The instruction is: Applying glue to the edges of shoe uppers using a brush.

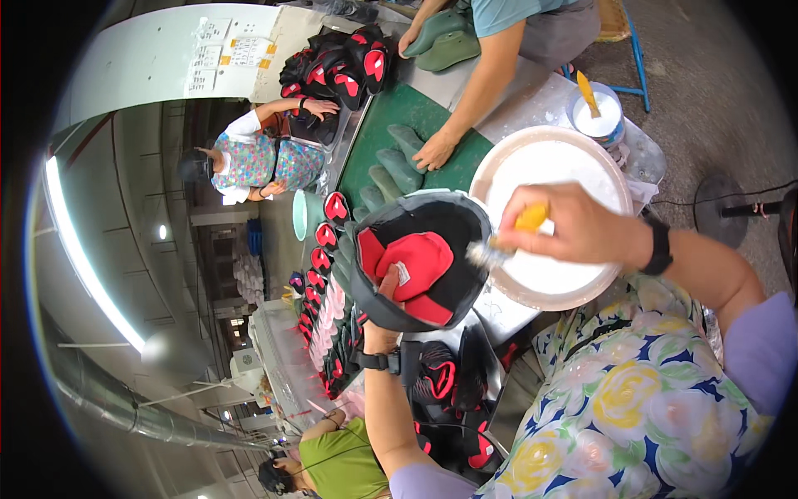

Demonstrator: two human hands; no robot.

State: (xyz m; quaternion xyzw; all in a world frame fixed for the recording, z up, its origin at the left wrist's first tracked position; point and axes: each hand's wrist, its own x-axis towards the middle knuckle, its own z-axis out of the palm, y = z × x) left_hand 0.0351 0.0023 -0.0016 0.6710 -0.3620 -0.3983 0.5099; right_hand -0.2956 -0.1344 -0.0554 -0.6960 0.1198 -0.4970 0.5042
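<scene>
My left hand [384, 309] holds up a black shoe upper with red panels [416, 258], its open underside turned toward me, thumb inside the rim. My right hand [573, 224] grips a yellow-handled brush [511, 233] whose bristles rest at the shoe's right edge. Directly behind the brush sits a wide round basin of white glue [549, 166].
A small white tub with a yellow brush [597, 112] stands beyond the basin. Green foot forms [397, 166] lie on a green mat [391, 112] under another person's hand [434, 151]. Several black-and-red uppers [337, 66] pile at the far end and in a row [320, 274]. Other workers sit nearby.
</scene>
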